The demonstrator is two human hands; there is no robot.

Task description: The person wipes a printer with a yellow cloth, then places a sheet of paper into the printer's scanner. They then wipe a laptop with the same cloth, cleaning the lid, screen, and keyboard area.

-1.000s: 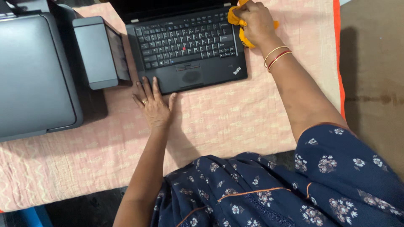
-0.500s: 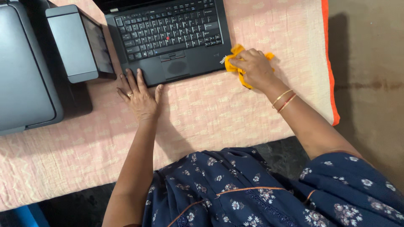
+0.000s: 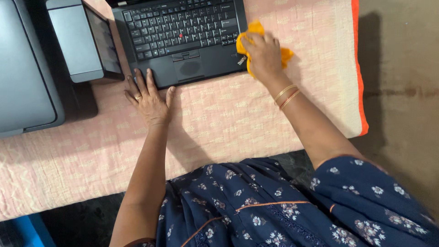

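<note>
Yellow cloth (image 3: 254, 33) under right hand (image 3: 263, 54) against black laptop (image 3: 183, 39) edge

Pink quilted cloth (image 3: 238, 119) bears laptop (image 3: 183, 39), printer (image 3: 27, 77).

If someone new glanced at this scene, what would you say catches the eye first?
The bright yellow cloth stands out, gripped by the right hand against the right edge of the black laptop at the top of the view. The left hand lies flat at the laptop's front left corner, on a pale pink patterned cover. At the far left sits a dark grey printer with its tray out.
</note>
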